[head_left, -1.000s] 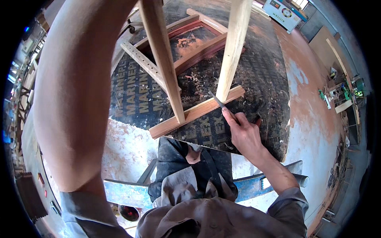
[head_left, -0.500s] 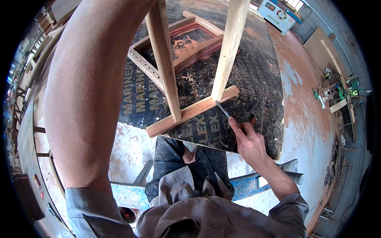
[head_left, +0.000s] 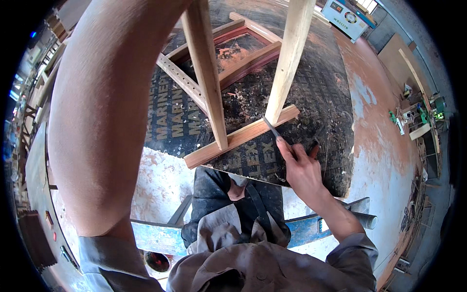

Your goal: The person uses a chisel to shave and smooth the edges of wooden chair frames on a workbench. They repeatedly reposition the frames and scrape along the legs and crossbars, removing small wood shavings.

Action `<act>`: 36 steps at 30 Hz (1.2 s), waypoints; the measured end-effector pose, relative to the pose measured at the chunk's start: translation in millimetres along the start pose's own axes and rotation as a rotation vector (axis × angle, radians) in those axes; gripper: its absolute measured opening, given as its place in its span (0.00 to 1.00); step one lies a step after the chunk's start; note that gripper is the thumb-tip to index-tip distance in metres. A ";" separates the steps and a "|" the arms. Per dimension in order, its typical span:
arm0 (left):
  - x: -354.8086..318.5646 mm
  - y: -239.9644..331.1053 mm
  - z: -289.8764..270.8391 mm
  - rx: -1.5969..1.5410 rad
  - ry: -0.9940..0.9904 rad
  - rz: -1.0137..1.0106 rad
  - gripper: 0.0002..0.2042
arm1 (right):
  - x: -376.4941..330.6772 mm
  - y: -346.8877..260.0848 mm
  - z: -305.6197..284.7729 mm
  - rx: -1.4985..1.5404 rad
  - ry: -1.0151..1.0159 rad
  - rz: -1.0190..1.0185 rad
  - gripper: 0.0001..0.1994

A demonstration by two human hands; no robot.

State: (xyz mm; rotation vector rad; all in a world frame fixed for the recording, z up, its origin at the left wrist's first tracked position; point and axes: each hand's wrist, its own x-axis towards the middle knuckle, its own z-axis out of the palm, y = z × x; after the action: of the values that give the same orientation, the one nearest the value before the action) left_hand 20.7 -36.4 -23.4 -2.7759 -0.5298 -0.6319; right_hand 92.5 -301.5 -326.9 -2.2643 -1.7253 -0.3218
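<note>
My right hand (head_left: 305, 171) is closed around a slim metal chisel (head_left: 272, 129), its handle mostly hidden in the fingers. The blade's tip touches the joint where a pale wooden leg (head_left: 290, 61) meets a short reddish wooden bar (head_left: 243, 136). A second leg (head_left: 206, 73) rises from the same bar nearer its left end, and the bar lies across the front of the dark, printed board (head_left: 318, 112). My left forearm (head_left: 104, 112) stretches up along the left side and leaves the picture at the top, so my left hand is out of sight.
Behind the legs, a wooden frame (head_left: 253, 57) lies on the board, with a row-drilled strip (head_left: 182, 80) beside it. Shavings and reddish dust are scattered about. A blue bench (head_left: 158, 237) stands by my legs, and a white-and-blue machine (head_left: 345, 19) stands at the far right.
The chisel's tip has shifted a little left along the foot of the right-hand leg, its blade now lying across the joint. The whole view has drifted slightly.
</note>
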 end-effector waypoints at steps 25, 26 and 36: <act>3.5 -3.5 5.8 -0.058 0.073 0.058 0.33 | -17.7 -4.2 -7.5 -0.031 -0.065 0.026 0.38; 3.2 -3.2 5.5 -0.051 0.072 0.060 0.33 | -18.0 -5.2 -7.7 -0.058 -0.084 0.029 0.38; 2.2 4.3 -1.4 -0.004 0.039 0.011 0.34 | -14.3 -2.7 2.3 -0.046 -0.015 0.014 0.37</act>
State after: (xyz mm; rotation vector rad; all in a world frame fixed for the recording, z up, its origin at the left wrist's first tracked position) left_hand 23.7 -40.1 -21.8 -2.7619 -0.5052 -0.6838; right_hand 86.1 -312.9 -333.6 -2.3163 -1.7253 -0.3459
